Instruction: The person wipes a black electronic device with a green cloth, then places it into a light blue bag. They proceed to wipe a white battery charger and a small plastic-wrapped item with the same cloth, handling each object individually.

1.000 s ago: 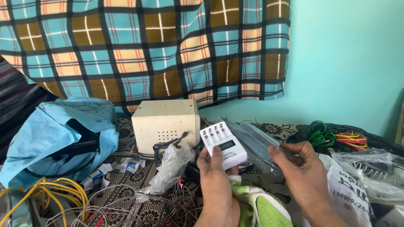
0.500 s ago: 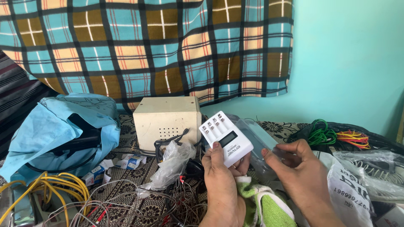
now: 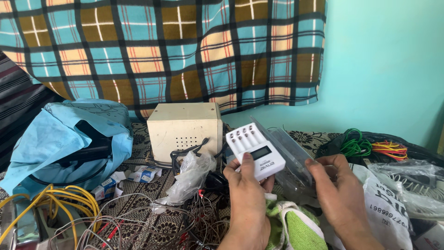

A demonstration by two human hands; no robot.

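Chargers: one white battery charger (image 3: 255, 151), four slots.
Clear bags: one clear plastic bag (image 3: 289, 155).
Your left hand (image 3: 247, 194): grasps the charger, thumb on its face.
Your right hand (image 3: 335, 185): pinches the bag just right of the charger.

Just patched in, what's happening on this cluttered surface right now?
A person sits over a patterned cloth strewn with wires. Their left hand holds up a white battery charger, its four slots empty and its small display facing the camera. Their right hand grips a clear plastic sleeve just behind the charger. A green and white cloth lies below the hands, a cream metal box stands behind, and a blue bag sits to the left.
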